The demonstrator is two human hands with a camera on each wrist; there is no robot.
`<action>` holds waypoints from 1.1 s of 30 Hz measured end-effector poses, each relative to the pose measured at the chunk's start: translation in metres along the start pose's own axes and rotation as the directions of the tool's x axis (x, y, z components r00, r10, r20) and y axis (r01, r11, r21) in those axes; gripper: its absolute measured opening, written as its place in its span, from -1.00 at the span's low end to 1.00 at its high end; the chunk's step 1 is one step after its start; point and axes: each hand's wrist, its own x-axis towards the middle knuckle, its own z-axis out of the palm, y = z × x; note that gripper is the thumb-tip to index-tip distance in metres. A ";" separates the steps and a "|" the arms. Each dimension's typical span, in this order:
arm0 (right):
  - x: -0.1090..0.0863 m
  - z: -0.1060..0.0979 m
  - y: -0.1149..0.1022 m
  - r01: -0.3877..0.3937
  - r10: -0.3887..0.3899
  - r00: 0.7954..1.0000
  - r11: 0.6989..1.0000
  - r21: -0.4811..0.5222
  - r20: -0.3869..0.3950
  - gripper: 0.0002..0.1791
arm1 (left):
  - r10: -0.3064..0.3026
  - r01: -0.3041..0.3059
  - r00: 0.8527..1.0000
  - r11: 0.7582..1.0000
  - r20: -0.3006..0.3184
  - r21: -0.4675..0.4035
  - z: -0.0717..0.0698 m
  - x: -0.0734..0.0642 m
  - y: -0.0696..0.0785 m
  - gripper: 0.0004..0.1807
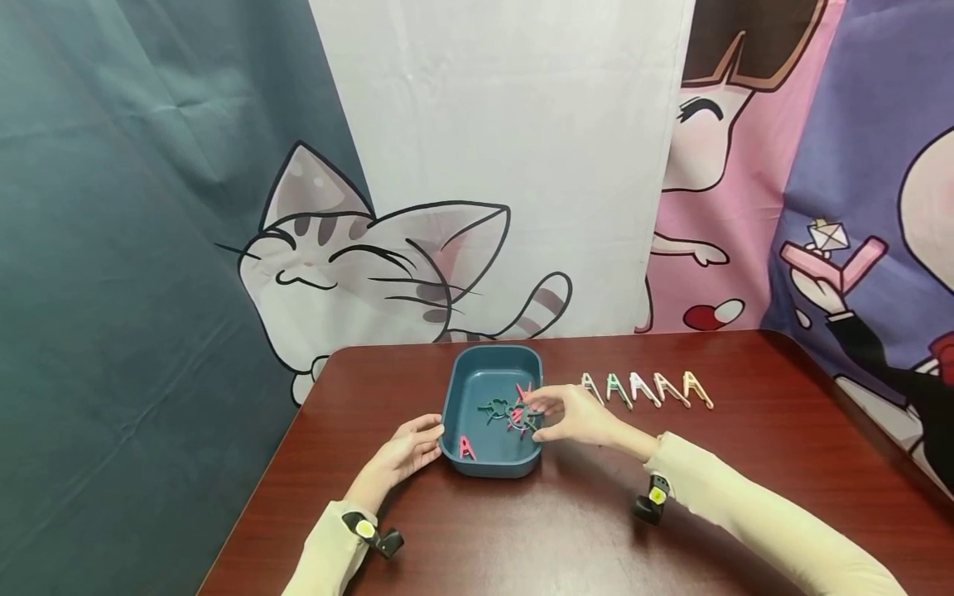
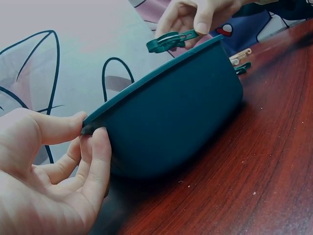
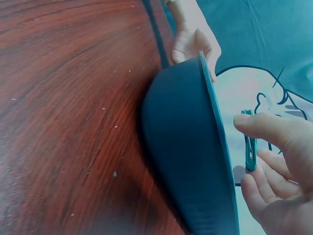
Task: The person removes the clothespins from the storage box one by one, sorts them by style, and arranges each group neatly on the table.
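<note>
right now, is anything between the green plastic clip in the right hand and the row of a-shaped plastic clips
The blue plastic bin's right rim lies between them; the green clip appears above it.

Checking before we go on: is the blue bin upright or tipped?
Upright: the blue bin sits on the table, opening upward, a red clip inside.

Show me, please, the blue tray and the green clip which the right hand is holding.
Blue tray (image 1: 492, 470): head view, outside of its near wall.
Green clip (image 3: 251, 157): right wrist view, its lower half.
</note>
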 end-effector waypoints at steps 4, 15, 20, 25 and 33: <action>-0.009 -0.005 0.001 -0.009 0.009 1.000 1.000 -0.029 -0.018 -0.43 | -0.003 0.003 1.000 1.000 0.013 -0.010 -0.001 -0.001 0.000 -0.75; -0.028 -0.014 0.010 -0.050 0.043 0.995 0.995 -0.083 -0.085 -0.44 | -0.011 0.011 1.000 1.000 0.019 -0.028 0.002 -0.001 -0.001 -0.77; -0.034 -0.015 0.015 -0.069 0.061 0.990 0.996 -0.061 -0.124 -0.47 | -0.005 0.005 1.000 1.000 0.025 -0.022 0.000 -0.001 -0.001 -0.78; -0.039 -0.014 0.018 -0.065 0.058 0.987 0.997 -0.040 -0.147 -0.45 | -0.001 0.001 1.000 1.000 0.029 -0.017 0.000 -0.002 0.000 -0.78; -0.045 -0.015 0.021 -0.055 0.050 0.981 0.998 -0.019 -0.187 -0.43 | 0.005 -0.005 1.000 1.000 0.027 0.020 -0.001 -0.001 0.001 -0.65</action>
